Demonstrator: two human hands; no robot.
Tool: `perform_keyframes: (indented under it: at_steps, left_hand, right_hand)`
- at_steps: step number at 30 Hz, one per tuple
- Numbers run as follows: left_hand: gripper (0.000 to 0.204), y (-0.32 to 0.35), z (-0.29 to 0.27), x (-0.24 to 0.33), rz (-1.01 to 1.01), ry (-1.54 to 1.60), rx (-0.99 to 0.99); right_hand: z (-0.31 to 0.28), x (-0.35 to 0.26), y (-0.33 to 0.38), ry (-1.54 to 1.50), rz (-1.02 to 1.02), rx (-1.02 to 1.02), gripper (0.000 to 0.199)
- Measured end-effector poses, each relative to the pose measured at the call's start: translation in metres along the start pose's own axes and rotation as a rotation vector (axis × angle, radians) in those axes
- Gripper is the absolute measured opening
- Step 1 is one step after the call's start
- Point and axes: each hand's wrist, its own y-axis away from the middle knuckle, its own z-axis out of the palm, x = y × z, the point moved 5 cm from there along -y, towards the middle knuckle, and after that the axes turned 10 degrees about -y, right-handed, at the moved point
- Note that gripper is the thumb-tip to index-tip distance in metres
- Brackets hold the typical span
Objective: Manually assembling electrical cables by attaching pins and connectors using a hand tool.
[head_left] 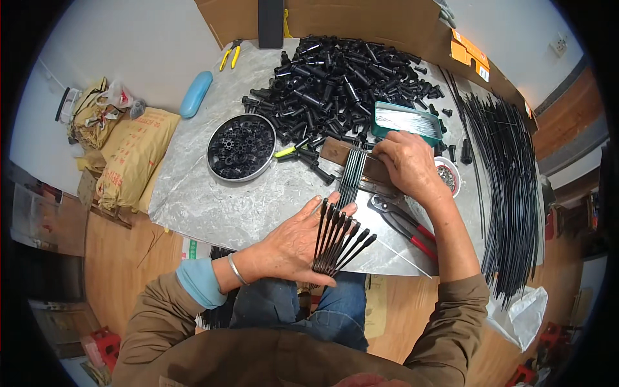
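My left hand [290,250] is wrapped round a bunch of thin dark rods [352,177]. Their black knobbed ends [342,227] fan out over the palm, above the thumb. On the far side, the rods lie side by side across a small brown wooden block [334,151]. My right hand [412,166] is at the block's right part with its fingers bent together. Its fingertips meet near a thin metal edge beside the rods; what they pinch is hidden. Red-handled cutters [403,227] lie on the table just below my right hand.
A heap of black tubular parts [348,84] covers the table's back. Around it are a round tin [210,155] of small black pieces, a green tray [440,132] of thin pins, a white cup [457,180], yellow-handled pliers [235,56] and a blue case [196,95]. Long black rods [512,193] lie right.
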Motion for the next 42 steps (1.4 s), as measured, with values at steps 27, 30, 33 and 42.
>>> perform_keyframes:
  at_steps: [27,30,33,42]
  left_hand:
    - [0.098,0.002,0.001,0.000,-0.012,-0.042,0.024]
    - [0.098,0.001,0.001,0.000,-0.007,-0.027,0.026]
    - [0.098,0.001,0.001,0.000,-0.011,-0.030,0.018]
    - [0.098,0.001,0.004,-0.001,-0.014,-0.051,0.008]
  right_hand:
    - [0.008,0.011,-0.007,-0.268,0.189,-0.084,0.009]
    - [0.009,0.018,-0.005,-0.462,0.311,-0.035,0.014]
    - [0.011,0.022,-0.007,-0.473,0.331,-0.088,0.016]
    - [0.003,-0.002,-0.001,-0.269,0.216,0.035,0.023]
